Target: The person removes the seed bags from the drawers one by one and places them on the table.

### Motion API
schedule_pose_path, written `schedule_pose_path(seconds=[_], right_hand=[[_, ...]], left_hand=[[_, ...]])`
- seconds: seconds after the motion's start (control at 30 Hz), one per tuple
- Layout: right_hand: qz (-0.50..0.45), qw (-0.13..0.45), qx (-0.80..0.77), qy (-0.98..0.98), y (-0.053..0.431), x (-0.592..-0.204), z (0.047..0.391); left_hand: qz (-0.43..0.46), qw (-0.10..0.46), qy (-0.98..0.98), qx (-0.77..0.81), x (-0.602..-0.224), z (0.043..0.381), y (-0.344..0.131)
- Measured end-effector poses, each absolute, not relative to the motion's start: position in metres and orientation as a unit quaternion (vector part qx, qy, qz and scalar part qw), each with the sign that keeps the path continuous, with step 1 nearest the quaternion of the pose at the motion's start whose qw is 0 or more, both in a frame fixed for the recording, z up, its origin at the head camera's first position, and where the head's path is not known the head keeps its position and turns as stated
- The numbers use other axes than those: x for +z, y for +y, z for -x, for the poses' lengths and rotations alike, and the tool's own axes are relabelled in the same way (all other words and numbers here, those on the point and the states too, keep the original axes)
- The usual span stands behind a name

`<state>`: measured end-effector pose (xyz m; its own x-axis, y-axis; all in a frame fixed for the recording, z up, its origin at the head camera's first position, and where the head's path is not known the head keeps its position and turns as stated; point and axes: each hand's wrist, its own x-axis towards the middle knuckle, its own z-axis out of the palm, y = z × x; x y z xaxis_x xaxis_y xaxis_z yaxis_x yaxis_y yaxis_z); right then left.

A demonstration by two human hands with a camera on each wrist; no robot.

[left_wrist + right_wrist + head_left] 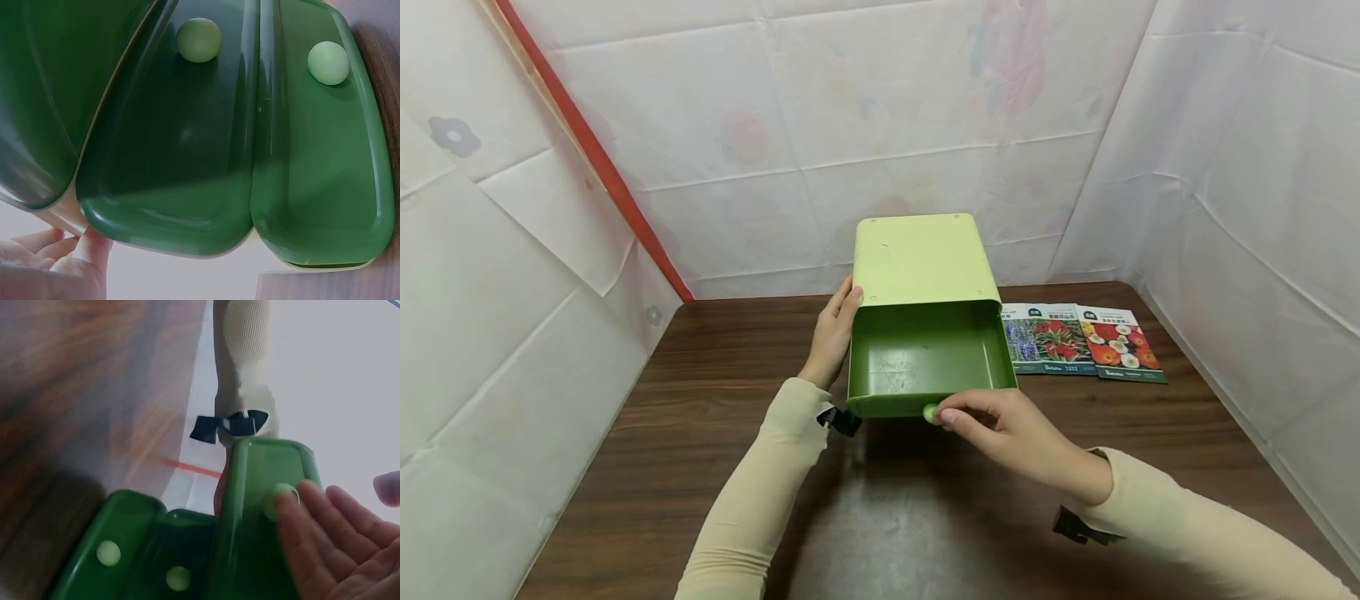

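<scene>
In the head view, a yellow-green cabinet (pixel 921 262) toward the far middle of the table (pixel 737 492), with its top drawer (pixel 917 358) out on the near side. Line of slide running near to far; front wall crossing from left to right. Round green knob (pixel 930 412) near the middle of that wall, just left of the fingertips of the right hand (pixel 1018 433), clearly the nearer of the two. Farther back and to the left, the left hand (pixel 833 329), resting against the cabinet's left side, not on the drawer. Seed packets (pixel 1067 337) to the right of the cabinet, off the line of slide.

In the left wrist view, left fingers fairly straight and touching the cabinet's edge, with no curl round it showing. Two closed lower drawers (pixel 181 131) beneath the top one.

In the right wrist view, right fingers nearly straight and loosely spread, one blurred across the knob; thumb well apart, so no pinch showing. Hard to tell how firmly pressed. Beyond the drawer, the left sleeve (pixel 247 337).
</scene>
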<state>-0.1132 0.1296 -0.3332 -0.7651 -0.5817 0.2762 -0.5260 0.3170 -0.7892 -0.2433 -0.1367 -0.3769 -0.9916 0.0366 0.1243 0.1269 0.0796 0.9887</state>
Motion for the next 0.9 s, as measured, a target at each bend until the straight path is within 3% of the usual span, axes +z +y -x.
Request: schedule_pose_path(seconds=[0.3,0.47,0.67,0.9], right_hand=[[0.31,0.09,-0.492,0.809,0.126,-0.344,0.112],[0.297,0.157,-0.535,0.775,0.125,-0.356,0.117],[0.234,0.241,-0.577,0.745,0.122,-0.368,0.12],[0.159,0.298,-0.629,0.7,0.115,-0.377,0.126]], left_hand=[[0.053,0.044,-0.735,-0.675,-0.378,0.242,-0.136],[0.054,0.044,-0.733,-0.676,-0.378,0.243,-0.136],[0.056,0.04,-0.734,-0.676,-0.377,0.243,-0.136],[0.053,0.041,-0.733,-0.677,-0.376,0.242,-0.135]])
